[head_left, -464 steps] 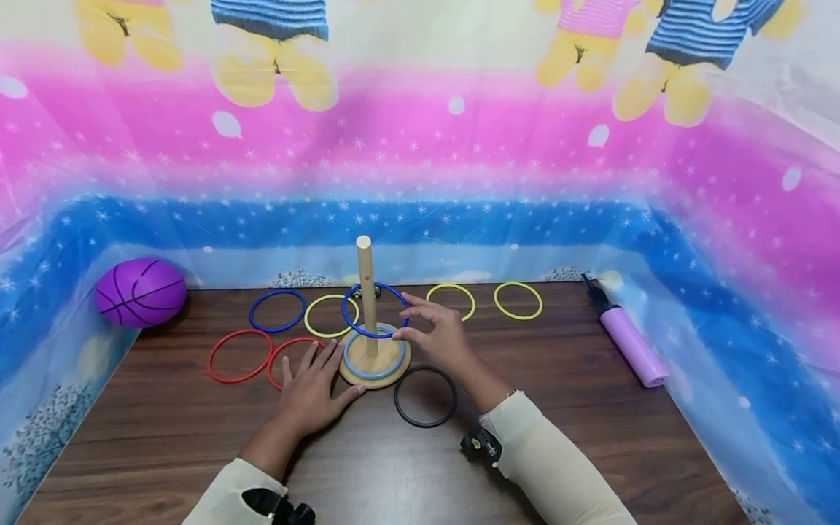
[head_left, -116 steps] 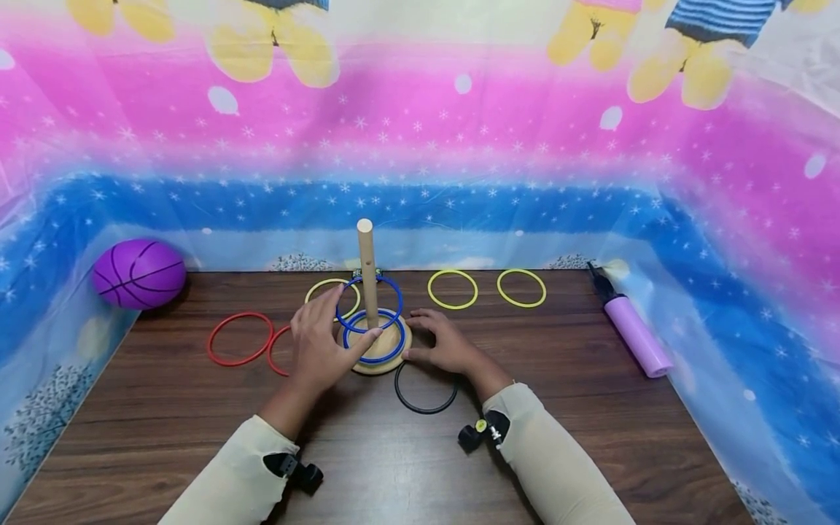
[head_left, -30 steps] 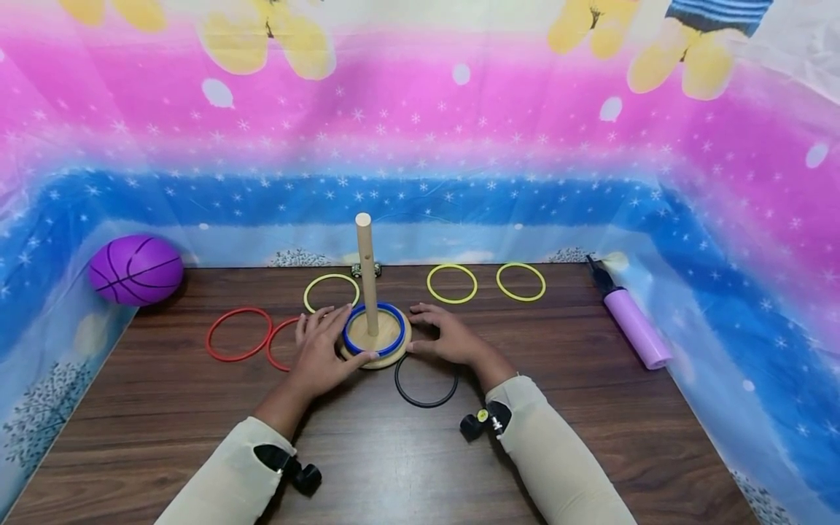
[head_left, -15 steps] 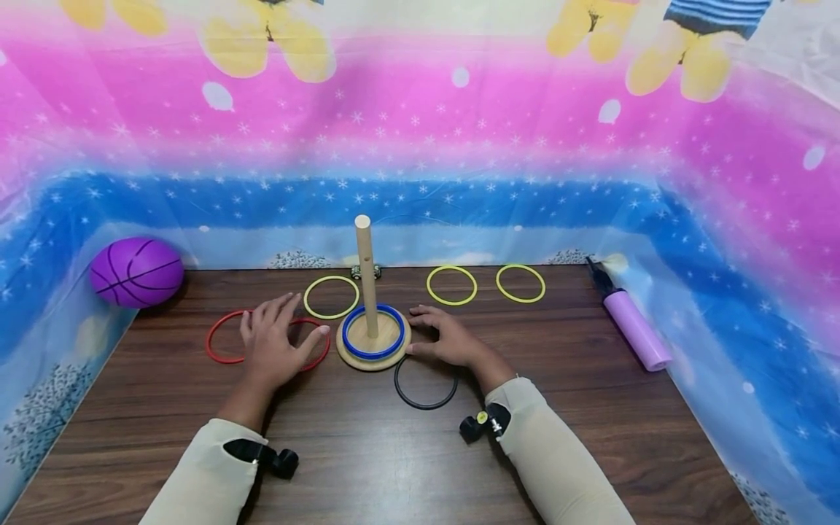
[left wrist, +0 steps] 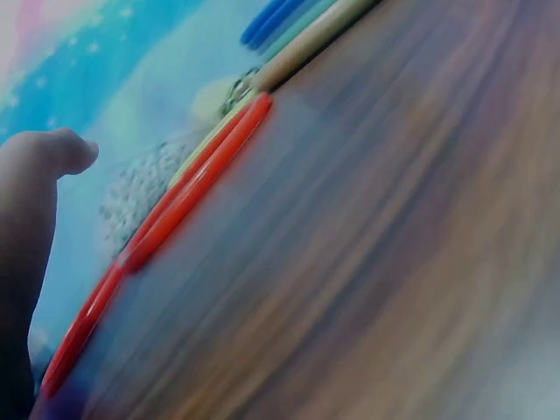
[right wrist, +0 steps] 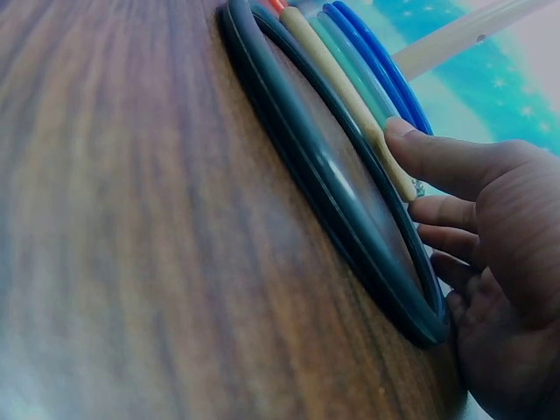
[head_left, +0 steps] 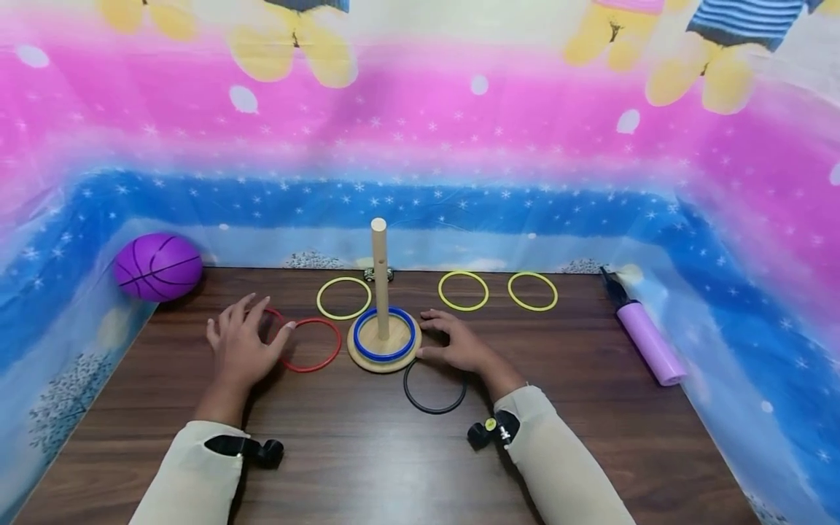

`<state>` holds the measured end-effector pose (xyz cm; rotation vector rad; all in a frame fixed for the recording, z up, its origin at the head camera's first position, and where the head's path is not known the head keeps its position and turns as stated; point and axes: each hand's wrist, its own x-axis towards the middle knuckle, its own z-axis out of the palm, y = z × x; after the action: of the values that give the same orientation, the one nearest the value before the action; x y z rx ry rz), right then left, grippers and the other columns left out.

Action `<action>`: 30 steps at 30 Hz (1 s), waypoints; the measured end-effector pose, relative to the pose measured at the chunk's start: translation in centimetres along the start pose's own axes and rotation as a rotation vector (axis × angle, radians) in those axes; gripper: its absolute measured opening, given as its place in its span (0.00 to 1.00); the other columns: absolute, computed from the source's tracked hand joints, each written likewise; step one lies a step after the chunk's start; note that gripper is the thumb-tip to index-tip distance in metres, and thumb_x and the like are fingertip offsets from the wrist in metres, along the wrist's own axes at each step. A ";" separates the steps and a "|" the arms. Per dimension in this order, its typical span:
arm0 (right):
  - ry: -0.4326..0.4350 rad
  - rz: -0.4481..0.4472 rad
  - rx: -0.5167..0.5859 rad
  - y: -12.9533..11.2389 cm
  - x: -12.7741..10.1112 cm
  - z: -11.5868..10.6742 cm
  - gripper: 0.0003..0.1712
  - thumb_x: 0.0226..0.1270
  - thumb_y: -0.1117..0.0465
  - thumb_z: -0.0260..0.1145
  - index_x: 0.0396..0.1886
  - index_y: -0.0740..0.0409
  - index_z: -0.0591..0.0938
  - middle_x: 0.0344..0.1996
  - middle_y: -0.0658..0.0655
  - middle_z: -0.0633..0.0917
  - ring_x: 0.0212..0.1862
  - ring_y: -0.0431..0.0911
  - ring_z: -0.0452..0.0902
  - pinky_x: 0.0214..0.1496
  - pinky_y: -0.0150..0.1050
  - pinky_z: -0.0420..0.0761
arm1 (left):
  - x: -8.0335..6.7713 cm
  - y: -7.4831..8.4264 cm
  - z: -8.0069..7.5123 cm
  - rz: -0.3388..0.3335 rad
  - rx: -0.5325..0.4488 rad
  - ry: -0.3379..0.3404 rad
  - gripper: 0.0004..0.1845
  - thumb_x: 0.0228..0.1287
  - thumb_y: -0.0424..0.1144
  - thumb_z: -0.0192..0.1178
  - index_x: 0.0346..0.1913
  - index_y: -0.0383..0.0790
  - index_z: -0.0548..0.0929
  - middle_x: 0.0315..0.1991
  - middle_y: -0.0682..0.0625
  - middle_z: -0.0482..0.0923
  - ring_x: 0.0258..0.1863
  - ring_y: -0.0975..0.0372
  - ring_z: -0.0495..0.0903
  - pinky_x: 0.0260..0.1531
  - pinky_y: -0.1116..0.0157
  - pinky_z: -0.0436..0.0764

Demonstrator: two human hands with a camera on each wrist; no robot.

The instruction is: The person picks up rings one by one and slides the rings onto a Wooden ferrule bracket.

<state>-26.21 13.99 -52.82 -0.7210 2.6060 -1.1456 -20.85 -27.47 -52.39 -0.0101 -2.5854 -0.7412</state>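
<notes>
Lying flat on the wooden table (head_left: pixel 367 452), two red rings (head_left: pixel 311 344) sit left of the peg stand (head_left: pixel 383 348); the left hand (head_left: pixel 241 350), fingers spread and gripping nothing, covers the farther one. Blue rings (head_left: pixel 384 343) circle the peg. The right hand (head_left: pixel 459 344) rests relaxed against the stand's base, just above a black ring (head_left: pixel 434 386). Yellow rings (head_left: pixel 463 290) lie beyond.

Glossy plastic black ring (right wrist: pixel 350 210); matt wooden base (head_left: pixel 383 357); wood-grain table (head_left: pixel 394 467).
</notes>
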 end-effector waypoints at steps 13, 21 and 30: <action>-0.014 -0.009 0.011 -0.2 -0.3 -0.2 0.35 0.74 0.50 0.78 0.76 0.54 0.81 0.84 0.55 0.69 0.90 0.56 0.52 0.88 0.63 0.60 | -0.5 -3.9 -3.0 -0.134 0.047 -0.204 0.50 0.72 0.69 0.65 0.83 0.36 0.67 0.80 0.25 0.61 0.76 0.23 0.57 0.70 0.17 0.51; -0.016 -0.020 0.013 -0.1 -0.2 0.1 0.35 0.74 0.49 0.77 0.76 0.55 0.81 0.84 0.55 0.70 0.90 0.57 0.54 0.88 0.63 0.62 | -0.8 -4.8 -3.8 -0.110 0.028 -0.300 0.56 0.68 0.69 0.70 0.84 0.35 0.64 0.81 0.24 0.60 0.76 0.24 0.53 0.69 0.19 0.46; 0.003 -0.003 0.020 -0.1 -0.4 -0.3 0.35 0.73 0.50 0.78 0.75 0.56 0.82 0.84 0.56 0.70 0.90 0.57 0.53 0.88 0.62 0.62 | -0.6 -4.8 -3.8 -0.082 -0.010 -0.332 0.58 0.64 0.64 0.76 0.86 0.36 0.62 0.82 0.25 0.59 0.77 0.24 0.51 0.71 0.19 0.44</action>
<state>-25.99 14.32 -52.56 -0.7197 2.5928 -1.1732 -19.37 -33.39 -52.20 -0.0326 -2.9111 -0.8441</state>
